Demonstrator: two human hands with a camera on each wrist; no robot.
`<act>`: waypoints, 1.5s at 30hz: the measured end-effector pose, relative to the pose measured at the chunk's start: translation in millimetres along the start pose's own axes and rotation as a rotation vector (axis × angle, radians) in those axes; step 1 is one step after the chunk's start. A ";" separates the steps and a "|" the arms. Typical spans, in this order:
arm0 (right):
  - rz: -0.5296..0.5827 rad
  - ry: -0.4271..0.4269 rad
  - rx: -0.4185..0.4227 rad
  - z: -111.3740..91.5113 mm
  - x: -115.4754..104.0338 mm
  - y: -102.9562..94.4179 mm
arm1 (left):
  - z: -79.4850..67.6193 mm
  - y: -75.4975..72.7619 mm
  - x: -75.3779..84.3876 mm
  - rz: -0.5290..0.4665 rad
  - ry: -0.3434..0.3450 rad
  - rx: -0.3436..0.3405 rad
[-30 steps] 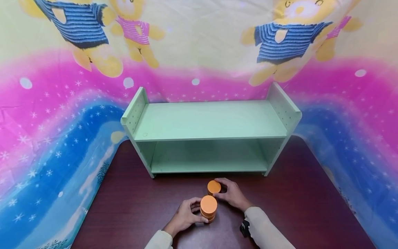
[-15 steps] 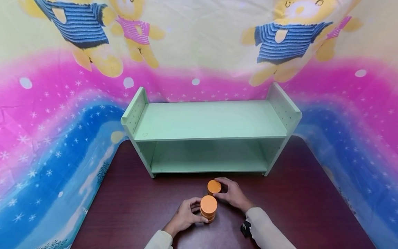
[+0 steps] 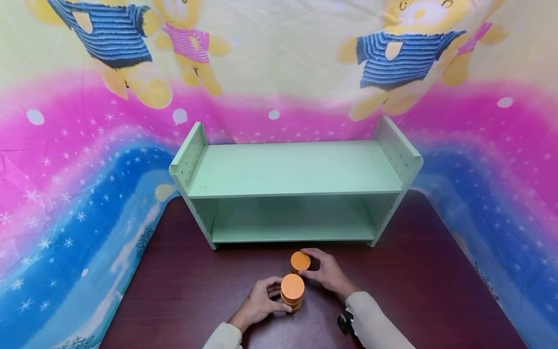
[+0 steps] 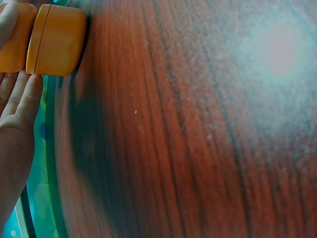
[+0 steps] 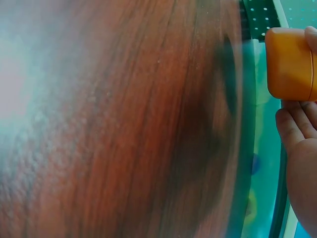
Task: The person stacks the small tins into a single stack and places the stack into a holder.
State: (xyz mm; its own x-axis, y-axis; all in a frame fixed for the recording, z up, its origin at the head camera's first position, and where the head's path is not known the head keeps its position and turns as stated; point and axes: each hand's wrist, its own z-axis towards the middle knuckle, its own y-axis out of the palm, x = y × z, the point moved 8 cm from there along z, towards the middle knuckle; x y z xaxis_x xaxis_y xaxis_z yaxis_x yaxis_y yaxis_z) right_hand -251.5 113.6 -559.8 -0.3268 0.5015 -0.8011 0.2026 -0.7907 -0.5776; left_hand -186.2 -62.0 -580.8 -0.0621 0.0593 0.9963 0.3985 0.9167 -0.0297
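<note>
Two orange lidded jars, one on top of the other, form a stack (image 3: 292, 288) at the front middle of the table. My left hand (image 3: 261, 300) grips this stack from its left side, thumb in front and fingers behind. In the left wrist view the lower jar (image 4: 59, 42) shows its lid seam and stands at the tabletop. Just beyond the stack, my right hand (image 3: 328, 274) pinches a single orange jar (image 3: 300, 261) between thumb and fingers. In the right wrist view, background shows between that jar's base (image 5: 287, 64) and the tabletop.
Behind the hands stands a pale green two-tier shelf (image 3: 287, 167) with raised sides. The dark red-brown wooden table (image 3: 174, 300) carries it. A printed bear curtain (image 3: 279, 72) hangs behind and around the table. A small black device (image 3: 345, 321) sits at my right wrist.
</note>
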 end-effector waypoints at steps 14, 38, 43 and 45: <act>-0.022 -0.036 0.013 -2.3 -6.7 -6.5 | -0.2 0.3 1.5 0.018 0.009 -0.001; -0.040 -0.109 0.028 -5.2 -19.4 -11.1 | 0.2 0.2 0.2 0.023 0.013 -0.001; -0.049 -0.116 0.025 -5.6 -21.6 -11.6 | 0.7 -0.2 0.2 0.032 0.020 0.000; -0.048 -0.115 0.028 -5.9 -22.7 -12.6 | 0.9 -0.3 0.2 0.032 0.022 0.000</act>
State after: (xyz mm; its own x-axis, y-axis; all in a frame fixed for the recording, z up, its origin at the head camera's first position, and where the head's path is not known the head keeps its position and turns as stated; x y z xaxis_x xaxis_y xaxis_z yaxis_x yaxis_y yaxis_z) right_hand -241.2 114.3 -535.3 -0.4393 0.4970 -0.7483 0.1584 -0.7771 -0.6091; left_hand -187.2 -61.9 -580.7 -0.0292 0.0803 0.9963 0.3999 0.9145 -0.0620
